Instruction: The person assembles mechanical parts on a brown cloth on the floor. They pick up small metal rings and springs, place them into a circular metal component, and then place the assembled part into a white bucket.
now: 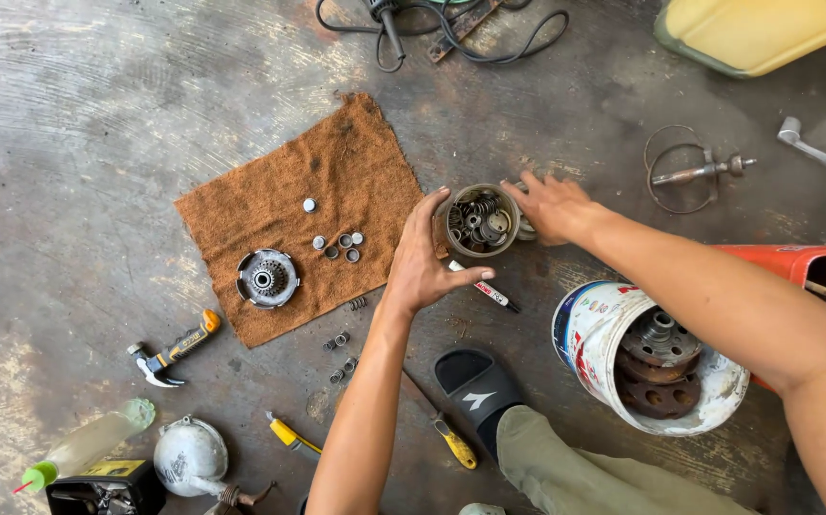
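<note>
Rust-brown cloth (336,181) and small metal can (481,220) of parts on a concrete floor (79,124).
Beyond the right forearm stands a white bucket (592,329) holding rusty discs; the cloth, left of the left hand (422,262), carries a round clutch hub (267,278). Both hands cup the can between them: left palm on its near side, right hand (551,205) with fingers spread on its far rim. A marker (485,287) lies under the left thumb.

floor (79,124): concrete | on it: brown cloth (336,181), hammer (170,351), white bucket (594,329), marker (484,287)
</note>
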